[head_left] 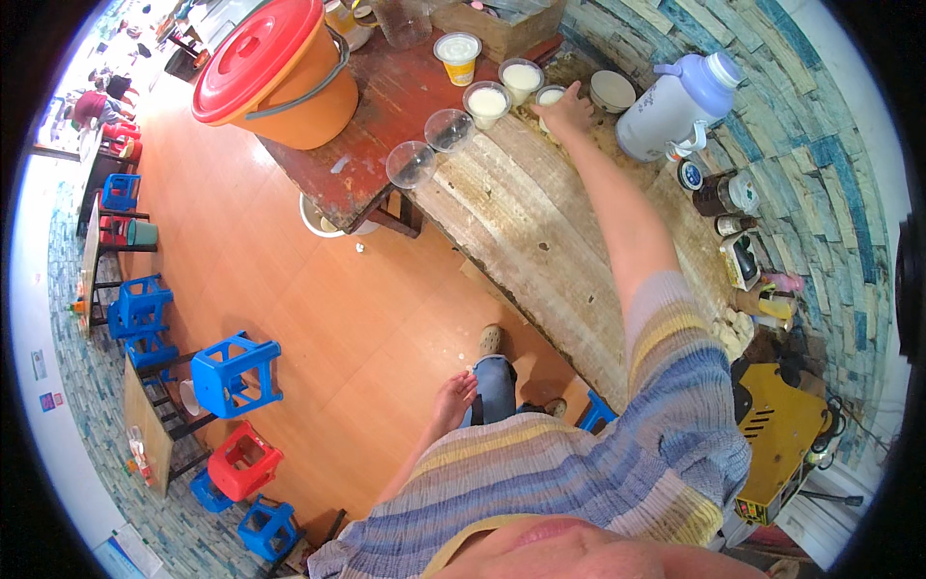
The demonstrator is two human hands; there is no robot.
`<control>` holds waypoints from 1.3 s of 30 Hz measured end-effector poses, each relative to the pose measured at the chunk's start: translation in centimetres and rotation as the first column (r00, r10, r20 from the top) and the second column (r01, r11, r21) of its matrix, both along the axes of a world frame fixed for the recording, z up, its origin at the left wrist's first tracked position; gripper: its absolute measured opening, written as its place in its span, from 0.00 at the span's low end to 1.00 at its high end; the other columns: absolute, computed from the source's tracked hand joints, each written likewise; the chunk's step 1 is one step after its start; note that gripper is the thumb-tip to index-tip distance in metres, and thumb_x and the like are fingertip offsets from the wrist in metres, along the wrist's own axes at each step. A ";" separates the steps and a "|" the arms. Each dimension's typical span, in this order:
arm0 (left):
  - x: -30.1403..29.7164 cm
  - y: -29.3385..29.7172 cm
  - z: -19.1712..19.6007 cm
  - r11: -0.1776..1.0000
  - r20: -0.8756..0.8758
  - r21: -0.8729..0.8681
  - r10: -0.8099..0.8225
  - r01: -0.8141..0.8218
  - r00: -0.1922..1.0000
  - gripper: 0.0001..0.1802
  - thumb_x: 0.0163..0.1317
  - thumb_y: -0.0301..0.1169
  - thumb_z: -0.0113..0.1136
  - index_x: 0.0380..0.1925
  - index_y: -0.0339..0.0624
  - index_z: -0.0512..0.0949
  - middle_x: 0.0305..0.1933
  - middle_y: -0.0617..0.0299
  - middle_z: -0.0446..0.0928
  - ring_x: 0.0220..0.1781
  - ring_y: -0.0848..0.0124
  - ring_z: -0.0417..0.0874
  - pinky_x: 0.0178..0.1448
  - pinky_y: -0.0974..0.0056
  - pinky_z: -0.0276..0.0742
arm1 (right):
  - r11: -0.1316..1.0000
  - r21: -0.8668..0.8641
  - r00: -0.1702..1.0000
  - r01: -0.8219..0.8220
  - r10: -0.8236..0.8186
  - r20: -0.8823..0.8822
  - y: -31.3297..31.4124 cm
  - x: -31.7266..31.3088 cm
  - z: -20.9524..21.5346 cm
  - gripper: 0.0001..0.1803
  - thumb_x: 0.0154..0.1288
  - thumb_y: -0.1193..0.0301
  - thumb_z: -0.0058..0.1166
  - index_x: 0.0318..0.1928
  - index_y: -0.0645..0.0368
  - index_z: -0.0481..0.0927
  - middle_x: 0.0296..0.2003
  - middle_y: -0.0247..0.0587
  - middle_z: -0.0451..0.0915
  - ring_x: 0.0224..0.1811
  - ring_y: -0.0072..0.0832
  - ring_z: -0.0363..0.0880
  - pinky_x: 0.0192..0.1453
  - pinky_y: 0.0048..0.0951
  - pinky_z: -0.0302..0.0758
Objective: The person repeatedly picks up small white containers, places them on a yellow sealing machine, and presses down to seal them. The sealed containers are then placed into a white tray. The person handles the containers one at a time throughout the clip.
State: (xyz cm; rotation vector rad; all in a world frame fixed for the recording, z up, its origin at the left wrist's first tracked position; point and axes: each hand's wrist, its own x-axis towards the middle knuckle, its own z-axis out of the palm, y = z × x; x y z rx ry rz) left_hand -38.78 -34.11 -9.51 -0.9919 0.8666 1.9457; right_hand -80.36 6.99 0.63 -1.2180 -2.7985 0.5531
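Observation:
At the far end of the worn wooden table [521, 227], my right hand [569, 114] reaches out with thumb and fingers around a small clear plastic cup [551, 96] of white contents. Close to it on the left stand two more cups of white contents, one plastic cup [522, 76] behind and another plastic cup [486, 102] in front. A lidded cup with a yellow band [459, 60] is farther back. Two round clear plastic cups, a nearer one [411, 165] and a farther one [449, 130], look empty. My left hand [455, 398] hangs low beside my leg, fingers loosely apart, holding nothing.
An orange bucket [313, 101] with a red lid stands on the red table [371, 116]. Right of my hand are a bowl [612, 92], a lilac thermos [666, 111] and several jars [719, 196] along the wall. Blue stools [231, 376] and a red stool [244, 460] stand left.

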 end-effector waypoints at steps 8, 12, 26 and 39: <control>-3.1 4.3 2.5 0.968 -0.178 -0.128 -0.235 0.214 0.956 0.14 0.66 0.32 0.47 0.48 0.38 0.71 0.46 0.57 0.77 0.50 0.70 0.77 0.56 0.65 0.71 | 0.944 0.071 0.917 -0.323 0.331 -0.222 2.4 5.5 0.8 0.60 0.40 0.57 0.68 0.69 0.61 0.44 0.50 0.60 0.68 0.54 0.52 0.66 0.58 0.45 0.65; -7.3 7.5 3.8 0.913 -0.485 -0.256 -0.406 0.318 0.775 0.14 0.65 0.31 0.49 0.47 0.36 0.74 0.48 0.57 0.77 0.52 0.71 0.76 0.55 0.67 0.71 | 0.868 0.149 0.805 -0.475 0.496 -0.326 3.5 12.0 4.4 0.58 0.40 0.59 0.66 0.69 0.61 0.45 0.50 0.58 0.69 0.51 0.49 0.68 0.57 0.43 0.67; -6.2 31.6 25.9 0.457 -0.618 -0.393 -0.774 0.798 0.138 0.20 0.67 0.40 0.45 0.50 0.35 0.74 0.50 0.57 0.76 0.53 0.68 0.75 0.56 0.62 0.69 | 0.766 0.003 0.691 -0.642 0.581 -0.431 0.0 51.6 18.8 0.57 0.36 0.64 0.66 0.68 0.57 0.48 0.50 0.55 0.70 0.52 0.50 0.67 0.60 0.41 0.62; 23.7 35.9 25.2 0.191 -0.563 -0.332 -0.826 0.924 -0.031 0.27 0.69 0.46 0.43 0.51 0.29 0.71 0.48 0.52 0.76 0.50 0.67 0.76 0.52 0.62 0.72 | 0.964 -0.095 0.858 -0.248 0.173 -0.484 -0.9 82.5 19.4 0.58 0.36 0.67 0.67 0.69 0.57 0.47 0.56 0.55 0.65 0.57 0.50 0.62 0.64 0.42 0.60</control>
